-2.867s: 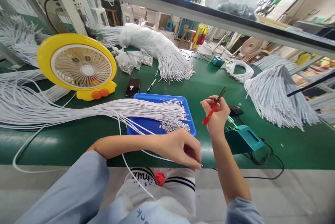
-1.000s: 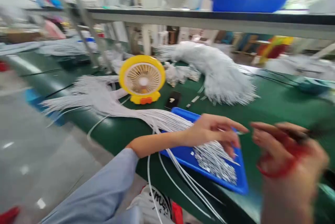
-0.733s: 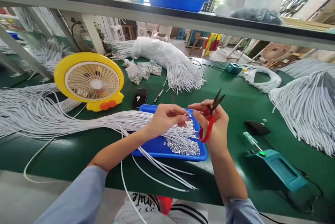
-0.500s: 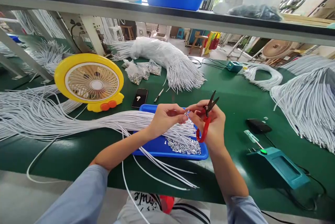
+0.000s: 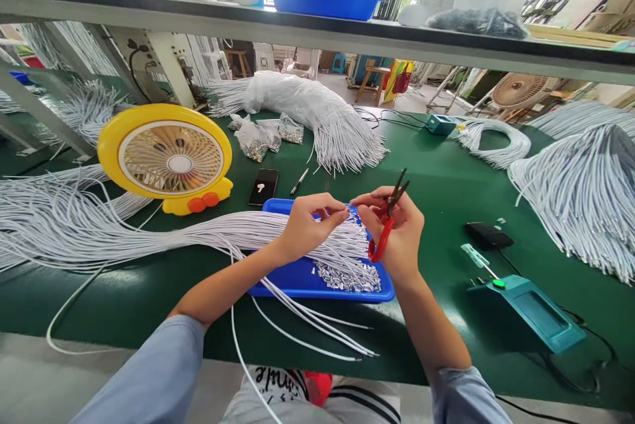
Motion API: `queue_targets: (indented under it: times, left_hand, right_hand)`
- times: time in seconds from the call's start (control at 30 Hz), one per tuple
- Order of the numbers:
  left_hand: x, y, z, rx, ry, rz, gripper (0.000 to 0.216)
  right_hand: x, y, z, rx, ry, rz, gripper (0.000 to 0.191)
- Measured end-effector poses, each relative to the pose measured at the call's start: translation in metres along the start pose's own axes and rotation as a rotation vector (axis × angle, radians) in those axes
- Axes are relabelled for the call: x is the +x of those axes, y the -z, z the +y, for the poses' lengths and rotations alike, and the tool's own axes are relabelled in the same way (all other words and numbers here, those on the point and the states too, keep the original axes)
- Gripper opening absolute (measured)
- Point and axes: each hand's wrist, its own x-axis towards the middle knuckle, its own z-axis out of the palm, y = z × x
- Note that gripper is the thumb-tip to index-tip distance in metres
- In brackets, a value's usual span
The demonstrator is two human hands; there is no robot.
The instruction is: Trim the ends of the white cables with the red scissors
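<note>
My left hand is closed in a pinch above the blue tray. A tiny pale piece shows at its fingertips, too small to make out. Close to it, nearly fingertip to fingertip, is my right hand, wrapped round red-handled scissors whose dark blades point up and away, slightly parted. Its thumb and forefinger reach toward the left fingertips. Under both hands a thick bundle of white cables runs from the left into the tray. Small shiny metal terminals lie heaped beside the cable ends.
A yellow duck-shaped fan stands left, with a phone and pen behind the tray. Bagged metal parts and more cable bundles lie farther back. At right are a teal device and a black box. A shelf crosses above.
The gap between the two hands' fingertips has changed slightly, and the scissors have turned a little, their blades looking closer together. My view has shifted slightly.
</note>
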Motion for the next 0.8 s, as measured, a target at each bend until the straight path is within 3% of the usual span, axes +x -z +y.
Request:
queue_targets:
  times: [0.17, 0.4, 0.5, 0.63, 0.8]
  left_hand:
    - [-0.0009, -0.0002, -0.0006, 0.140, -0.053, 0.030, 0.016]
    - [0.0005, 0.0001, -0.0055, 0.131, -0.040, 0.063, 0.019]
    - [0.0014, -0.0002, -0.0079, 0.095, -0.027, 0.081, 0.018]
    - [0.0026, -0.0003, -0.0091, 0.039, 0.013, 0.085, 0.016]
    - [0.0051, 0.0028, -0.0058, -0.198, 0.125, -0.001, 0.029]
  right_hand:
    - [-0.0015, -0.0009, -0.0009, -0.024, -0.016, -0.002, 0.028]
    - [-0.0012, -0.0022, 0.0055, -0.138, -0.008, 0.035, 0.026]
    - [-0.0011, -0.0028, 0.0066, -0.163, 0.007, 0.048, 0.026]
    - [-0.0008, -0.0002, 0.0036, -0.233, 0.007, -0.030, 0.024]
    - [0.0017, 0.0054, 0.0016, -0.193, -0.001, -0.013, 0.020]
